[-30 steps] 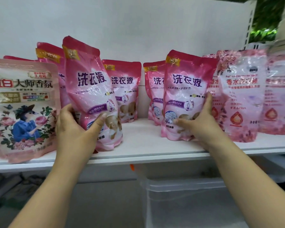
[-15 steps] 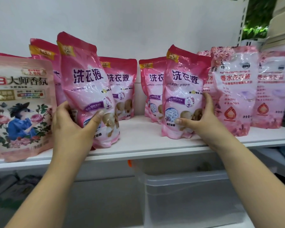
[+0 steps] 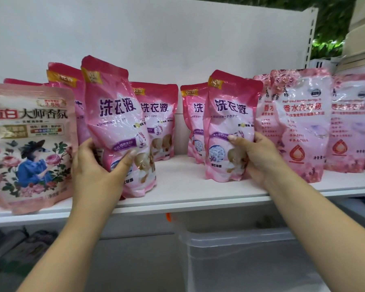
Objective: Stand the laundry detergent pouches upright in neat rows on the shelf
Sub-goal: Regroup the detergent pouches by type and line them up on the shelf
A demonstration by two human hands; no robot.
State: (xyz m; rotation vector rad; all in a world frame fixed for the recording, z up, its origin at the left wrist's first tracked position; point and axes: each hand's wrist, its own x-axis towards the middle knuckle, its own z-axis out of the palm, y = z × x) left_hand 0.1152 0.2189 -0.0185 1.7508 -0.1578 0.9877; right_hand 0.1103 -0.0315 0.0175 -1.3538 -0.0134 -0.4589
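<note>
Pink detergent pouches stand on a white shelf. My left hand grips the lower part of a front pink pouch, which leans slightly to the left near the shelf's front edge. My right hand grips the lower right side of another front pink pouch, which stands upright. Behind them stand more of the same pouches, one at the middle, one behind the right-hand pouch and one at the back left.
A pale pink floral pouch stands at the left front. Lighter pink pouches fill the right end of the shelf. A clear plastic bin sits below the shelf. A white back panel rises behind the pouches.
My right hand has shifted from the pouch's base to a fuller grip on its lower right side, thumb across the front. The left hand keeps its hold on its pouch.
</note>
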